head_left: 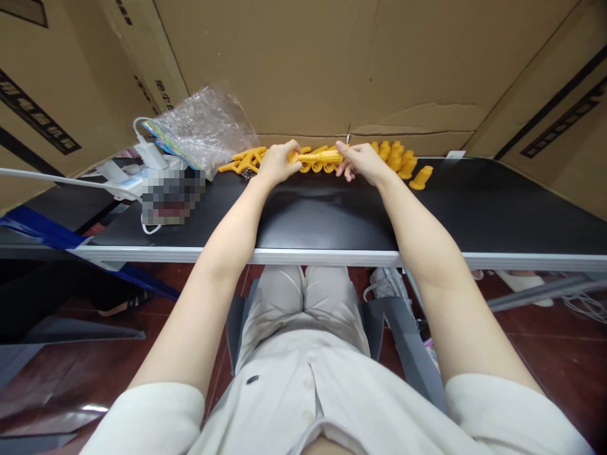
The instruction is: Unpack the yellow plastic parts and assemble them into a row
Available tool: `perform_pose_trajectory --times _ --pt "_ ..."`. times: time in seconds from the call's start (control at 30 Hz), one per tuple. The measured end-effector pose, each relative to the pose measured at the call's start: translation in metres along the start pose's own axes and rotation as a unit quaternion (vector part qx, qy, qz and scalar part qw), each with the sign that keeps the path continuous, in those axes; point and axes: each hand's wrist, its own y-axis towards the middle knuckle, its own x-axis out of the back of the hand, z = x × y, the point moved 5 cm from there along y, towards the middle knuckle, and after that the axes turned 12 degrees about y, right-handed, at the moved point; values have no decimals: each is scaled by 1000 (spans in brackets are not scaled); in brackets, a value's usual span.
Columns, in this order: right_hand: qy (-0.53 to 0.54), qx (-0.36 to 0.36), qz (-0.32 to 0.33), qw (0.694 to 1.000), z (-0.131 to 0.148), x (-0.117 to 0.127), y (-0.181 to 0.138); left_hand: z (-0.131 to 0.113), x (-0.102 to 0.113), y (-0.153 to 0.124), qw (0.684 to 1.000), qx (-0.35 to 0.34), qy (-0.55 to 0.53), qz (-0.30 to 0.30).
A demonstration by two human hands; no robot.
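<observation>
Both my hands are over the far side of the black table. Between them, a yellow plastic rod-shaped piece with ridges lies roughly level. My left hand is closed around its left end. At its other end, my right hand pinches it with thumb and forefinger, the other fingers loosely curled. Behind and below it sit more yellow rods with round ends, partly hidden. Yellow branched pieces lie left of my left hand. Right of my right hand stand several yellow flared cone-shaped pieces, one slightly apart.
A clear plastic bag lies at the back left. Beside it are a white power strip with plugs, a white cable and a blurred-out object. Cardboard walls enclose the black table at back and sides.
</observation>
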Motion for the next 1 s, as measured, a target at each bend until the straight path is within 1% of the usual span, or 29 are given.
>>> perform_pose_trajectory --times 0.13,0.23,0.3,0.4,0.5,0.63,0.77,0.83,0.93,0.97,1.0 --pt "-22 -48 -39 998 -7 0 3 1 -2 1 1000 -3 -10 -10" --pt "-16 -66 -35 997 -6 0 4 4 -5 3 999 -5 -27 -22" --pt "3 -61 -14 998 -1 0 1 6 -7 4 999 3 -25 -21" --pt "34 -25 19 999 10 1 -6 9 -8 5 1000 18 -15 -22" --pt "41 1 25 999 17 3 -11 8 -5 4 1000 15 -7 -23" --pt "19 -6 21 1000 11 2 -6 2 0 2 1000 10 -1 -14" --pt "7 -4 0 1000 -1 1 4 -3 5 1 1000 2 -6 -21" --pt "-4 -28 0 1000 -6 1 6 -3 4 2 1000 4 -6 -23" --pt "-16 -99 15 995 -9 2 3 -1 2 3 1000 14 -11 -22" --pt "-9 -104 23 994 -7 2 1 0 2 3 1000 17 -15 -21" --pt "4 -92 29 995 -4 2 0 1 1 3 999 19 -19 -20"
